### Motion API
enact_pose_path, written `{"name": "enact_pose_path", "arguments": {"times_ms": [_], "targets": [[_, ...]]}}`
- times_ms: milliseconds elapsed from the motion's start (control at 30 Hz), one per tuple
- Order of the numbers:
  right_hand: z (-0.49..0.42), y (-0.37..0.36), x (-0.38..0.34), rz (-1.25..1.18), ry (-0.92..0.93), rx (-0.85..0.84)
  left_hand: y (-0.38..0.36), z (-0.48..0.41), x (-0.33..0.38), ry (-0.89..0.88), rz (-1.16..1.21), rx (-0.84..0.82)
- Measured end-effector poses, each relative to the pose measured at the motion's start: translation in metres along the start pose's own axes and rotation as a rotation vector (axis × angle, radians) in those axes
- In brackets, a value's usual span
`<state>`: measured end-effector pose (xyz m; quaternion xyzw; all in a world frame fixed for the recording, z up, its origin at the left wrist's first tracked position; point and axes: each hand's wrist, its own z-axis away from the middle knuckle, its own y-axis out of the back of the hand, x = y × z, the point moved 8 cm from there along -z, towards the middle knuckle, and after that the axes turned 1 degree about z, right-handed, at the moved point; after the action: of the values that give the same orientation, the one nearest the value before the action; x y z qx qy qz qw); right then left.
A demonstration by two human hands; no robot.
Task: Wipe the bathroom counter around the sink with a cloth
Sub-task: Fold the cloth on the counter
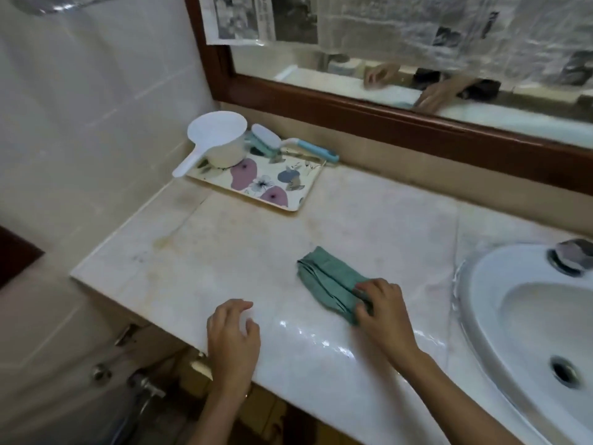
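While your right hand (383,308) is pinching the near end of the folded green cloth (332,284) on the counter (224,252) left of the sink (487,316), your left hand (232,332) is resting loosely curled, empty, at the counter's front edge.

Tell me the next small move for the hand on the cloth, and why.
Probably sweep the folded green cloth left across the marble counter: the right hand grips its near end, and yellowish stains show toward the left edge.
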<state>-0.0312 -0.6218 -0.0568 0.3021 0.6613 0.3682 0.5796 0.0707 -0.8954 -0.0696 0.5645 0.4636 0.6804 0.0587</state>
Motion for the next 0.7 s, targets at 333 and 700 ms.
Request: {"name": "enact_pose_path", "arguments": {"times_ms": [333,700], "targets": [[-0.076,-0.02,-0.005,0.207,-0.235,-0.094,-0.007,-0.079,-0.03,-0.129,-0.216,-0.071],[-0.091,-0.031,-0.003,0.05,-0.348,-0.338,-0.007,-0.079,-0.03,-0.128,-0.231,-0.057]]}}
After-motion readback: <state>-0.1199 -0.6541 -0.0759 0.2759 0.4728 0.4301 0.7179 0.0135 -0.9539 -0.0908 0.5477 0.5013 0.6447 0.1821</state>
